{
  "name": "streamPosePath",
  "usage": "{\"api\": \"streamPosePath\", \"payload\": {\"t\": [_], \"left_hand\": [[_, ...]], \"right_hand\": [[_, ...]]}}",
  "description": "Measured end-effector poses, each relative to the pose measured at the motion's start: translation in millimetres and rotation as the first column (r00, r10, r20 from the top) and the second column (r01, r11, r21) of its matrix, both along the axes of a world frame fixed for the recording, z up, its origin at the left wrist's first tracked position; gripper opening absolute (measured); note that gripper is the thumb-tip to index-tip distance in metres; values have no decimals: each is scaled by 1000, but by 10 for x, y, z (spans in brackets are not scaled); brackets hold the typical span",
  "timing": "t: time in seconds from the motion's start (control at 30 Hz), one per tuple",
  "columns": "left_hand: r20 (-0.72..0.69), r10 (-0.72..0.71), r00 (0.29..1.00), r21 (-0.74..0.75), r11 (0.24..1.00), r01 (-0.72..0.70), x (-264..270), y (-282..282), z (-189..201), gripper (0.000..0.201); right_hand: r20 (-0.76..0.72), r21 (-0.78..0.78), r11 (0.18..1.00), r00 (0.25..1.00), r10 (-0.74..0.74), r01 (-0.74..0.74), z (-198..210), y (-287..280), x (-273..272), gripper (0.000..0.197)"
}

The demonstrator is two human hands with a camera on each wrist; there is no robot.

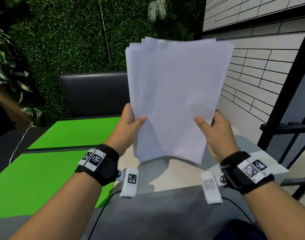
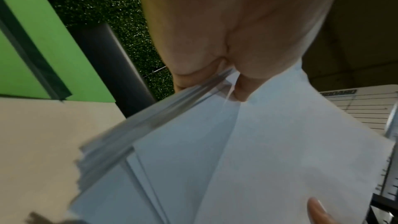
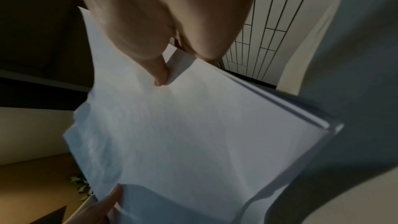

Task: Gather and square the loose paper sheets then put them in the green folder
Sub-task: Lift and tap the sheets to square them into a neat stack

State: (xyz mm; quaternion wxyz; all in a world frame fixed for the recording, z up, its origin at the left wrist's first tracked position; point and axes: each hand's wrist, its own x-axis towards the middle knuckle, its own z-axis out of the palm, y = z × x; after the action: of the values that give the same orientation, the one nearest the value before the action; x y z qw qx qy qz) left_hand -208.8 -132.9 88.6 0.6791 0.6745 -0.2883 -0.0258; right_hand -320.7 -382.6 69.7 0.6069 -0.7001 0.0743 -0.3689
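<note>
Fake hedge wall and white tile behind, pale surface (image 1: 174, 172) down below. Head view: paper stack (image 1: 176, 94) is held upright in the air over the surface, long axis running 6 to 12 o'clock, top edge tipped slightly away. Left hand (image 1: 129, 125) pinches its 8 o'clock edge, right hand (image 1: 215, 129) its 4 o'clock edge, thumbs on the front. Green folder (image 1: 49, 161) lies open at 9 o'clock.

Left wrist view: sheet edges are staggered, so not squared yet.

Right wrist view: thumb (image 3: 159, 72) clamps the top sheet; that side looks tidier.

My guess at the risk: tap it down with a grip this light and loose sheets could slide out or buckle.
</note>
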Motion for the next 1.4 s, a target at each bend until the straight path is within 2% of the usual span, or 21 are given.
{"api": "streamPosePath", "payload": {"t": [0.1, 0.23, 0.33, 0.43, 0.5, 0.63, 0.7, 0.8, 0.93, 1.0, 1.07, 1.17, 1.4], "left_hand": [[-5, 2, 1000, -38, 999, -2, -10, -32, 26, 41], [-58, 5, 998, 13, 1000, -4, -19, -48, -109, 47], [-29, 24, 999, -27, 999, -25, -19, -45, -59, 42], [13, 52, 999, -128, 991, -50, 14, -22, 101, 45], [22, 68, 997, -147, 987, -64, 28, 2, 147, 46], [-46, 58, 997, -66, 996, -61, -29, 36, -36, 50], [-43, 49, 998, 5, 999, -49, -45, 43, -122, 43], [-1, 34, 999, -1, 999, -34, -60, 28, -34, 32], [62, 29, 998, -114, 993, -21, -65, -16, 112, 37], [67, 17, 998, -114, 993, -9, -53, -12, 51, 46], [40, 16, 999, -50, 999, -14, -39, 9, -76, 55], [27, 45, 999, 22, 999, -46, -31, 50, -187, 50], [21, 75, 997, -79, 994, -74, -16, 26, 19, 41]], "right_hand": [[-17, -64, 998, 1000, 17, -18, 19, -4, -9, 21], [-99, -135, 990, 995, 30, -43, -122, -6, -44, 21], [-81, -116, 993, 997, 9, -19, -102, -48, -12, 19], [12, -45, 999, 1000, 21, -20, -18, -62, 5, 10], [41, -11, 1000, 999, -1, 2, -9, -41, 12, 10], [53, 92, 996, 998, 14, -19, -218, 31, -14, 20], [70, 123, 992, 997, 11, -20, -258, 40, -19, 24], [90, 69, 998, 996, -15, 9, -152, 33, -30, 24], [131, -17, 998, 989, -63, 66, 65, 33, -85, 23], [81, -58, 996, 995, -57, 62, 60, 20, -96, 22], [-21, -75, 997, 999, -24, 23, -35, 27, -125, 24], [-106, -78, 997, 994, -3, -6, -82, 83, -152, 28], [-36, -118, 992, 999, -39, 35, 148, 84, -26, 33]]}}
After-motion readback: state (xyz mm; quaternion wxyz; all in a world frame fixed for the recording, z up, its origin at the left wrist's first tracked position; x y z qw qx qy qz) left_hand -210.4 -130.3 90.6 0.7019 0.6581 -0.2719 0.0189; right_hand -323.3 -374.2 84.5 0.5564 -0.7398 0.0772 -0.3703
